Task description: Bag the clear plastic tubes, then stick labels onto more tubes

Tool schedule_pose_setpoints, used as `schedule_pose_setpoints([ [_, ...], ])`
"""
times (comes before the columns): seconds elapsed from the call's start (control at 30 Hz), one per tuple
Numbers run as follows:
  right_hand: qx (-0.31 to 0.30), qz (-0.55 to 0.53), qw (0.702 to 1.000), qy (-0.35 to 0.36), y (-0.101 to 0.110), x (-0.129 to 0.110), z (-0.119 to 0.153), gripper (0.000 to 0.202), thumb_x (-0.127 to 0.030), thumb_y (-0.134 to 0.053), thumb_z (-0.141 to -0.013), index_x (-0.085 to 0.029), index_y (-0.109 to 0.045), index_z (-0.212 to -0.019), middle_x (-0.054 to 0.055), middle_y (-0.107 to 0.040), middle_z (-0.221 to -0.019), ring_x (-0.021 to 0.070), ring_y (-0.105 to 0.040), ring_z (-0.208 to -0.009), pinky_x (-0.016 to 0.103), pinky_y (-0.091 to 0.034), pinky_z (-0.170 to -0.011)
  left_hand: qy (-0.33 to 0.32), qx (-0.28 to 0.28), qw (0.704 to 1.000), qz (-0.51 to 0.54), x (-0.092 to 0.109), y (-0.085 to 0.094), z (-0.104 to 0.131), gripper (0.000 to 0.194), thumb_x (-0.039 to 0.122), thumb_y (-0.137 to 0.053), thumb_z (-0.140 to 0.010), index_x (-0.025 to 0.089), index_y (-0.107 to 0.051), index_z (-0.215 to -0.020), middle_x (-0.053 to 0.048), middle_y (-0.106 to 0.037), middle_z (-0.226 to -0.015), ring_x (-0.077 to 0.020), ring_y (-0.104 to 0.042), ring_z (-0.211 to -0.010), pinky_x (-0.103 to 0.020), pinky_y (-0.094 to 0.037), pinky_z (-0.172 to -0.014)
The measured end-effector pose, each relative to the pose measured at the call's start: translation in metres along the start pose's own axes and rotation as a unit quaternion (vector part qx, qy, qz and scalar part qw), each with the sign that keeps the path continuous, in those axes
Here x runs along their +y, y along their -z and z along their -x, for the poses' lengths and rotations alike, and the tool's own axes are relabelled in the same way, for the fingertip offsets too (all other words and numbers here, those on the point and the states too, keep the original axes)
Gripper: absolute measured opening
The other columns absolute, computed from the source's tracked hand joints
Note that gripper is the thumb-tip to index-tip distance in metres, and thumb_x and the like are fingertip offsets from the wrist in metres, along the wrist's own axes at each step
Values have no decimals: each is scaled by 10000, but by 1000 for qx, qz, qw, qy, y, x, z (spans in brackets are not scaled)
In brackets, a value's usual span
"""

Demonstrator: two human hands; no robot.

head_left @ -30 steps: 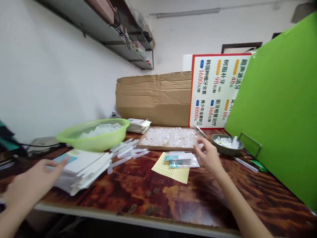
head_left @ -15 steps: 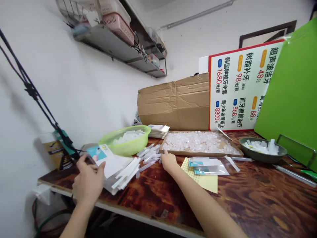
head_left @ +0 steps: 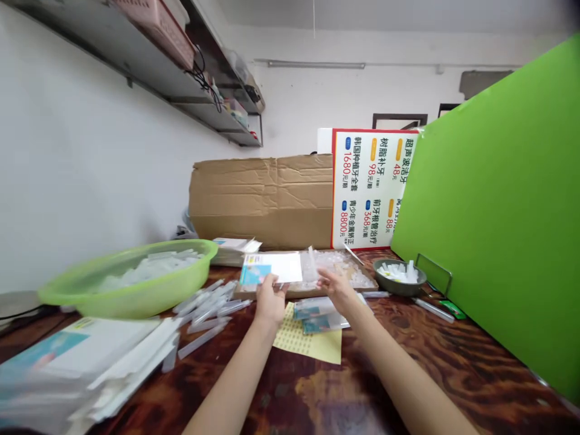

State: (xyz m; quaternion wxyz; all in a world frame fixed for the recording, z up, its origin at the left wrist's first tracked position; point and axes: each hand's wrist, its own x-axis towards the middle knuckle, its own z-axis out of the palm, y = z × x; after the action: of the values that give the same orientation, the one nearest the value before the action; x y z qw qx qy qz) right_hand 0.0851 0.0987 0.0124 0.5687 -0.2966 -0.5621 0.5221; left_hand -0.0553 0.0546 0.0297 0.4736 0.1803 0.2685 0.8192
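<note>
My left hand [head_left: 270, 302] is closed on the lower edge of a flat packet [head_left: 285, 267] with a blue and white printed card. It is held up in front of the shallow cardboard tray [head_left: 369, 284]. A clear plastic piece [head_left: 310, 264] stands at the packet's right end, perhaps its flap. Close to that end, my right hand [head_left: 338, 292] has its fingers drawn together; what they hold is too blurred to make out. Below the hands, clear packets with cards [head_left: 317, 311] lie on a yellow dotted sheet [head_left: 308, 344]. Loose translucent tubes [head_left: 208, 308] lie to the left.
A light-green basin [head_left: 149, 302] of translucent pieces stands at left, behind a stack of card packets [head_left: 90, 356]. A grey bowl [head_left: 399, 284] with white pieces sits at right, beside a green panel [head_left: 493, 229]. Cardboard [head_left: 267, 199] leans at the back.
My left hand has lifted a packet from the stack and carried it right. My right hand has moved from the loose tubes to the packet's right end. The view has turned right.
</note>
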Motion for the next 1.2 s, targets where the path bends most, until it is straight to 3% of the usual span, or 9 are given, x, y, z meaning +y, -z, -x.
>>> schedule_pose_setpoints([
  [0.07,29,-74,997,-13,16,0,3,307,-411,-648,-633,-219,-431,-733,-47,-539,-646,104,-576,-535,288,-543,-614,45,-2,999,17,-17,2,-5,208,-23,-439,-633,179,-396,-603,39,-531,-561,-99,-592,-602,-214,-517,-644],
  [0.17,33,-162,985,-42,25,-1,5,288,-330,-689,-596,-216,-448,-705,-45,-554,-634,129,-618,-572,299,-554,-643,80,-14,996,32,-25,11,-9,218,-43,-437,-620,173,-423,-596,18,-567,-573,-122,-619,-627,-249,-538,-671],
  [0.4,50,-270,959,-74,12,0,10,308,-209,-715,-563,-227,-448,-716,-92,-542,-603,109,-608,-517,207,-498,-477,94,-14,994,48,-18,19,-7,263,-48,-398,-705,141,-564,-782,-35,-658,-699,-162,-658,-700,-299,-567,-670],
  [0.6,93,-298,946,-82,14,3,15,305,-162,-687,-570,-227,-420,-701,-100,-552,-590,88,-586,-498,210,-518,-508,100,-25,994,37,-18,17,-3,155,95,-472,-856,130,-594,-947,-62,-693,-814,-148,-665,-702,-255,-570,-616],
  [0.97,73,-289,947,-121,15,-4,16,194,-166,-588,-616,-216,-437,-726,-60,-552,-564,102,-537,-446,192,-407,-381,75,-76,994,-35,-21,22,-4,227,137,-580,-837,162,-585,-1063,-66,-698,-938,-160,-675,-740,-269,-583,-612],
  [1.2,66,-238,961,-121,23,-7,14,185,-229,-572,-654,-218,-400,-722,-62,-520,-547,87,-507,-435,174,-361,-379,76,-102,990,-66,-23,20,0,169,121,-625,-803,157,-607,-968,-34,-701,-846,-132,-665,-708,-243,-580,-631],
])
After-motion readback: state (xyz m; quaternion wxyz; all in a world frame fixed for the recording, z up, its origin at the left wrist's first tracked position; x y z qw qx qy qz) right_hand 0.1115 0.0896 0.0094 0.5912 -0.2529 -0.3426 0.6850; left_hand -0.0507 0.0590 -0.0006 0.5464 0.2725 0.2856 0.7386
